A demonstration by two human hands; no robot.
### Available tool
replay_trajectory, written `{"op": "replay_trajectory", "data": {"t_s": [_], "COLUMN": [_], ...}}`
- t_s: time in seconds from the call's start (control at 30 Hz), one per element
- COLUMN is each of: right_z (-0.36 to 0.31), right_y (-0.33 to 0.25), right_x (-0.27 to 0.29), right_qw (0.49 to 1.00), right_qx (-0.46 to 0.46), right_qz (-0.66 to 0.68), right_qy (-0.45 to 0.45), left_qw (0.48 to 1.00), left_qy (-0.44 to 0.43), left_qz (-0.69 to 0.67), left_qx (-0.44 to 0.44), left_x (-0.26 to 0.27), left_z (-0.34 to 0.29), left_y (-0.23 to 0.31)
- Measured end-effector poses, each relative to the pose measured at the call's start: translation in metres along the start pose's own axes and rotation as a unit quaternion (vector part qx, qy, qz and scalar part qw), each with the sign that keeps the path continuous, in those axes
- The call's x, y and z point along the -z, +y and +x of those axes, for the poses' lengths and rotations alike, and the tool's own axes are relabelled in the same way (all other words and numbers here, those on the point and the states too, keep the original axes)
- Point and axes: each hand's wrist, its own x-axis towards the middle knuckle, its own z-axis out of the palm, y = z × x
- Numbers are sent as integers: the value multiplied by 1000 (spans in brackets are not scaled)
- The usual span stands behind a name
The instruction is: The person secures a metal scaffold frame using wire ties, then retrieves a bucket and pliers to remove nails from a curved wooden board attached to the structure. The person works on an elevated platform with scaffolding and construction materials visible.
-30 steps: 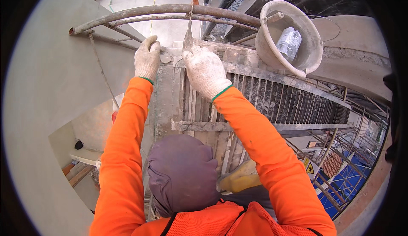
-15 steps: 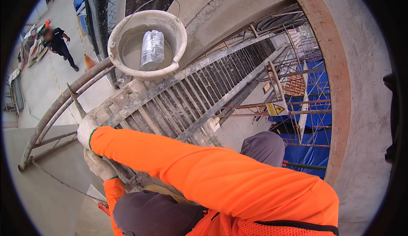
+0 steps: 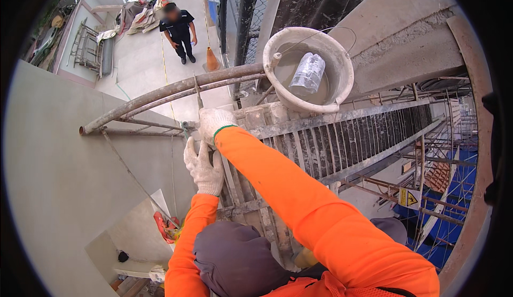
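Trowel (image 3: 199, 98), narrow and pointed, stands near the centre of the frame, rising from the gloved right hand (image 3: 215, 122), which is closed around its lower end; gripping low seems to leave the blade free, tip toward the top of the picture. Just below it, the gloved left hand (image 3: 203, 172) has its fingers raised and parted, perhaps to steady or feel the small greenish metal piece (image 3: 186, 130) above the fingertips; whether they touch it I cannot tell. The pale bucket (image 3: 341, 76) stands right of centre in the upper half, at the end of the slatted frame (image 3: 342, 146), probably for easy reach, with a clear plastic bottle (image 3: 308, 73) leaning in greyish liquid, likely kept there as a scoop. The right glove hides the trowel's handle, and the blade shows nearly edge-on, so its width is hard to judge. The curved pipe rail (image 3: 224, 73) passes behind the bucket, its far end out of sight. A bent knee (image 3: 238, 257) and the orange sleeves cover much of the lower frame, and the left forearm is cut off at the bottom edge.
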Motion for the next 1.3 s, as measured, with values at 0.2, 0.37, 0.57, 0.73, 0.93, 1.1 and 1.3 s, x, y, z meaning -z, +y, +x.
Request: {"op": "replay_trajectory", "data": {"t_s": [0.2, 0.37, 0.57, 0.73, 0.93, 1.1, 1.3], "right_z": [-2, 6, 19, 21, 13, 4, -35], "right_y": [-5, 3, 9, 14, 36, 45, 38], "right_x": [6, -6, -11, -19, -33, -38, -50], "right_qw": [979, 976, 981, 988, 980, 979, 986], "right_qx": [166, 214, 148, 153, 111, 31, 19], "right_qz": [-105, -30, 32, 17, 166, 201, 121], "right_qy": [-54, -17, -119, -33, 6, 28, 109], "left_qw": [999, 996, 984, 989, 997, 992, 974], "left_qy": [7, 5, 25, -1, -20, -54, -185], "left_qz": [-15, 19, -27, -13, -63, -112, -68], "left_qx": [-41, -87, -171, -147, -30, 33, 110], "left_x": [9, 17, 17, 13, 20, 25, 28], "left_z": [26, 39, 41, 37, 39, 52, 97], "left_y": [5, 5, -4, -12, -24, -27, -35]}}
